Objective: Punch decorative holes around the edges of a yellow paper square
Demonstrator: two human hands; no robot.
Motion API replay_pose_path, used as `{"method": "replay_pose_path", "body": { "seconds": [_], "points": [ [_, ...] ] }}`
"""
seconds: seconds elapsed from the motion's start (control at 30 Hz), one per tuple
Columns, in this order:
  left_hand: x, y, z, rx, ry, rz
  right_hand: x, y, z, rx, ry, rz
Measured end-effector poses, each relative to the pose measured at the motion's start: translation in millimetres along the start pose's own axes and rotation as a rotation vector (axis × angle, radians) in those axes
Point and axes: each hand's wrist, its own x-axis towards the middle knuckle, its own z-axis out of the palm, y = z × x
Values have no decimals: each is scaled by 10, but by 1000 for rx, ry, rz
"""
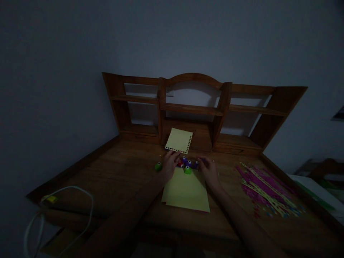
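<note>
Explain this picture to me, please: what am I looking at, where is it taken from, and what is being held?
No robot here: these are a person's bare hands, the left hand and the right hand, seen from a camera worn on the head. Yellow sheets lie on the wooden desk. Around their far edge sit small eyed pieces in green, purple and red. Farther back is a sheet with punched edges; to the right, pink and yellow strips. It's too dark to tell what either hand holds.

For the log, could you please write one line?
Left hand by red plastic piece; right hand by purple one; yellow paper laid flat
</note>
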Motion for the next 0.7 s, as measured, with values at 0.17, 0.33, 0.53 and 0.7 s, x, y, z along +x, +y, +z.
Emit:
{"method": "replay_pose_path", "body": {
  "seconds": [0.17,0.33,0.53,0.7],
  "points": [
    [-51,7,47,34,-53,1,-28,-41,32,-55,-26,-59],
    [-83,-38,74,126,-156,28,-71,-198,36,-37,-137,-115],
    [-112,-25,91,203,-274,-15,-85,-223,25,-43,-158,-136],
    [-126,-20,87,280,-311,-36,-74,-215,11,-46,-168,-137]
  ]
}}
